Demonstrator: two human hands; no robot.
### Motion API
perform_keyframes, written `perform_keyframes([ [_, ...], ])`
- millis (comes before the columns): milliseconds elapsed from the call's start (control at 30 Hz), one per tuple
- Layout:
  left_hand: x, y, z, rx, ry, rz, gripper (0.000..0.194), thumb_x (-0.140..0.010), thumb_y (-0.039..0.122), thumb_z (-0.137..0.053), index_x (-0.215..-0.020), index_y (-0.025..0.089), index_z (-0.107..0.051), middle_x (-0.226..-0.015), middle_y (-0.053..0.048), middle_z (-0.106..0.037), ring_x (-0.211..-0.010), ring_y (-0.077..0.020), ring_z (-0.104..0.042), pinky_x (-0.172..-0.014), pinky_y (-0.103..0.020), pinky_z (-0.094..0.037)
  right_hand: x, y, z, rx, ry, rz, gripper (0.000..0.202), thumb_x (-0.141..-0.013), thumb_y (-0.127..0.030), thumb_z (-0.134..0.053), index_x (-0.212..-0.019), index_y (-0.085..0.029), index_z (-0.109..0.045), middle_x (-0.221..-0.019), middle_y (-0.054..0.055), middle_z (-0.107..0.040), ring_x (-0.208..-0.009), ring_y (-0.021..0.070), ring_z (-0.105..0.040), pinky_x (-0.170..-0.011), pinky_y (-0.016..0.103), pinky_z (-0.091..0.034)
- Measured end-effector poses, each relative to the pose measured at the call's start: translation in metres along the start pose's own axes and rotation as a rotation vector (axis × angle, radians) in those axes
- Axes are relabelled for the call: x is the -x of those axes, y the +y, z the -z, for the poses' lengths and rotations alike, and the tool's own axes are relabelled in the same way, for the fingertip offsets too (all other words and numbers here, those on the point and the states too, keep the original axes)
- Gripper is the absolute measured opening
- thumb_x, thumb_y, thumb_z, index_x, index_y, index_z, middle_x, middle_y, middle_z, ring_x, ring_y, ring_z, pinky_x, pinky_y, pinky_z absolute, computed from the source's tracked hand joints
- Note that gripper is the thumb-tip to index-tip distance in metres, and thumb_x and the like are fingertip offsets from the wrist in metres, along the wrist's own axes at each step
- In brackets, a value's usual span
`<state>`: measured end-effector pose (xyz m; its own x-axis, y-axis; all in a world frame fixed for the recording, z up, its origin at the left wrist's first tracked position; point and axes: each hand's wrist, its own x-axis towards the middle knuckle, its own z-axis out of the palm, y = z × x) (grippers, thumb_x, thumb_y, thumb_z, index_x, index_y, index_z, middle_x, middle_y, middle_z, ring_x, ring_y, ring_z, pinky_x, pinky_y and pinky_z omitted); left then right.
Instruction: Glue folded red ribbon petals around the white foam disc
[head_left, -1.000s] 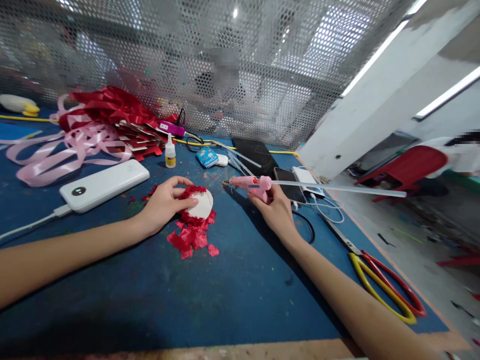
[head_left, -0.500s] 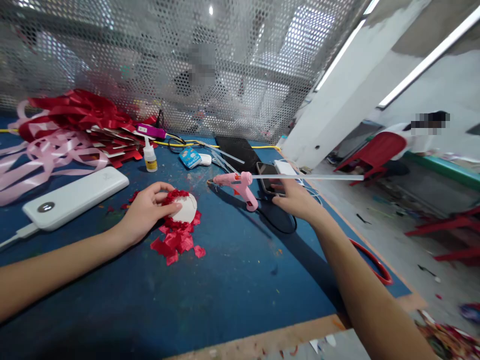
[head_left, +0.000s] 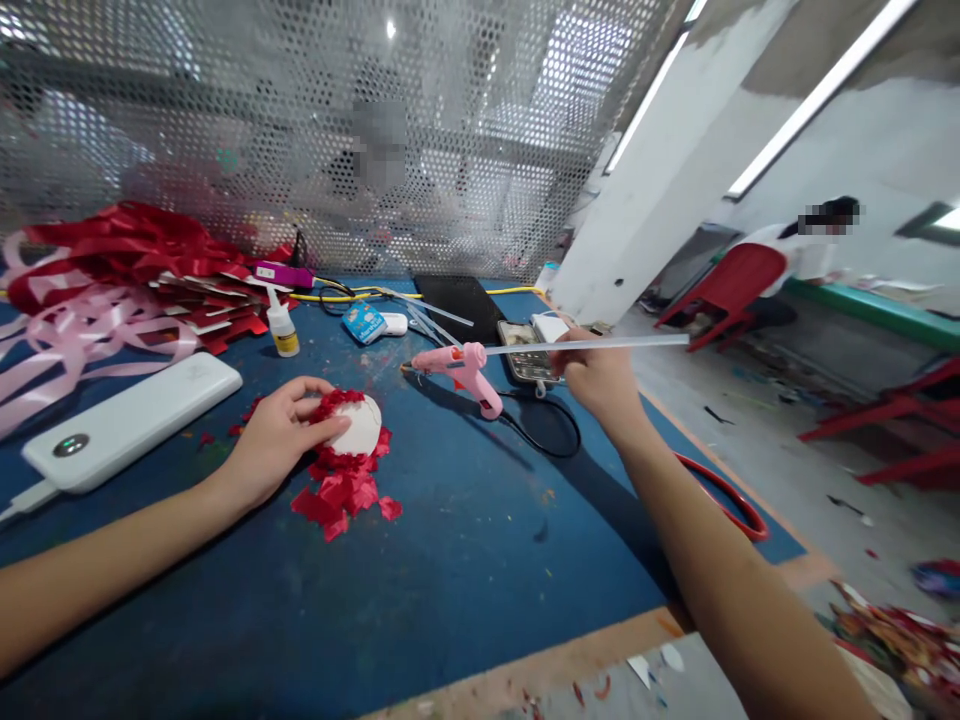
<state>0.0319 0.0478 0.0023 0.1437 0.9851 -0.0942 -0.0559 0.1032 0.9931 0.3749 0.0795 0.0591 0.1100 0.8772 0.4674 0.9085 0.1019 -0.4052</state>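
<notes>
My left hand pinches a round white disc by its left side, thumb on top. Crumpled red ribbon petals rim the disc's upper left edge. Loose red ribbon pieces lie beneath and in front of it. My right hand is at the right edge of a phone whose screen shows a picture. Its index finger stretches out and the other fingers curl. A pink glue gun rests between my hands, nozzle to the left. Its long clear glue stick runs past my right hand.
A white power bank, a small glue bottle and a blue packet lie on the blue table. Red ribbons pile at back left. A red ring handle lies near the right edge. A person sits beyond.
The phone's dark screen now shows a picture. My right hand has drawn its spread fingers in, index finger out. My left hand keeps its hold on the disc. The view has shifted slightly.
</notes>
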Motion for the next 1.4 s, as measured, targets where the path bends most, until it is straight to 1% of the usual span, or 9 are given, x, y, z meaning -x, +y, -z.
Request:
perform_keyframes([
  [133,0.000,0.000,0.000,-0.027,0.001,-0.024,0.045,-0.059,0.030,-0.080,-0.090,0.021,-0.050,-0.077,0.002,-0.071,-0.058,-0.0115,-0.062,-0.056,-0.020,-0.046,-0.004,0.010,-0.002,0.055,0.002,0.026,0.019,-0.052,-0.008,-0.037,-0.057,-0.021,-0.051,-0.060,0.004,-0.059,-0.064,0.0213,-0.056,-0.062,0.032,-0.040],
  [333,0.001,0.001,-0.001,-0.053,-0.001,-0.025,0.044,-0.059,0.032,-0.079,-0.088,0.021,-0.049,-0.075,0.002,-0.070,-0.059,-0.0135,-0.062,-0.055,-0.022,-0.046,-0.007,0.023,-0.003,0.070,-0.008,0.005,0.018,-0.054,-0.008,-0.038,-0.057,-0.021,-0.051,-0.060,0.004,-0.057,-0.061,0.0205,-0.053,-0.060,0.031,-0.038],
  [533,0.000,0.000,0.000,-0.080,-0.005,-0.024,0.044,-0.059,0.033,-0.080,-0.088,0.020,-0.049,-0.076,0.001,-0.070,-0.060,-0.0135,-0.062,-0.056,-0.022,-0.045,-0.011,0.031,-0.011,0.068,-0.022,0.030,0.026,-0.055,-0.006,-0.040,-0.071,-0.019,-0.055,-0.071,0.006,-0.061,-0.071,0.0217,-0.054,-0.063,0.030,-0.039],
  [667,-0.001,-0.002,0.001,-0.064,0.008,-0.008,0.046,-0.058,0.032,-0.081,-0.090,0.020,-0.050,-0.076,0.002,-0.070,-0.061,-0.0128,-0.062,-0.058,-0.021,-0.046,-0.012,0.033,-0.014,0.063,-0.027,0.093,0.025,-0.058,-0.005,-0.041,-0.074,-0.018,-0.055,-0.073,0.008,-0.062,-0.072,0.0212,-0.054,-0.064,0.029,-0.040],
  [767,0.000,-0.001,0.000,-0.047,0.013,0.004,0.046,-0.058,0.031,-0.081,-0.090,0.020,-0.050,-0.076,0.002,-0.071,-0.061,-0.0124,-0.062,-0.058,-0.020,-0.046,-0.012,0.034,-0.014,0.067,-0.036,0.094,0.027,-0.058,-0.004,-0.040,-0.075,-0.017,-0.056,-0.073,0.008,-0.063,-0.072,0.0213,-0.055,-0.064,0.029,-0.040],
  [933,0.000,0.001,-0.001,-0.031,0.019,0.018,0.046,-0.057,0.030,-0.081,-0.090,0.020,-0.051,-0.076,0.002,-0.071,-0.061,-0.0115,-0.062,-0.057,-0.018,-0.046,-0.011,0.034,-0.018,0.068,-0.088,0.092,0.040,-0.057,0.000,-0.038,-0.087,-0.016,-0.058,-0.079,0.009,-0.065,-0.075,0.0221,-0.057,-0.066,0.030,-0.042],
  [1067,-0.001,0.001,-0.002,-0.028,0.019,0.022,0.046,-0.057,0.030,-0.081,-0.090,0.020,-0.051,-0.076,0.003,-0.071,-0.060,-0.0112,-0.062,-0.056,-0.018,-0.046,-0.011,0.033,-0.021,0.067,-0.122,0.108,0.047,-0.056,0.001,-0.038,-0.094,-0.016,-0.059,-0.084,0.008,-0.066,-0.080,0.0232,-0.058,-0.071,0.032,-0.043],
  [1167,-0.001,0.001,-0.002,-0.024,0.018,0.022,0.046,-0.057,0.029,-0.082,-0.090,0.019,-0.051,-0.076,0.002,-0.070,-0.060,-0.0109,-0.062,-0.056,-0.018,-0.046,-0.011,0.033,-0.022,0.068,-0.114,0.109,0.046,-0.057,0.000,-0.039,-0.095,-0.017,-0.059,-0.086,0.009,-0.066,-0.082,0.0240,-0.058,-0.073,0.033,-0.044],
  [1400,0.000,0.000,-0.001,0.011,0.007,0.028,0.045,-0.058,0.028,-0.081,-0.090,0.019,-0.051,-0.076,0.003,-0.070,-0.063,-0.0110,-0.063,-0.058,-0.018,-0.048,-0.010,0.032,-0.020,0.080,-0.097,0.104,0.039,-0.060,-0.003,-0.040,-0.092,-0.016,-0.058,-0.084,0.010,-0.064,-0.076,0.0237,-0.056,-0.069,0.034,-0.043],
])
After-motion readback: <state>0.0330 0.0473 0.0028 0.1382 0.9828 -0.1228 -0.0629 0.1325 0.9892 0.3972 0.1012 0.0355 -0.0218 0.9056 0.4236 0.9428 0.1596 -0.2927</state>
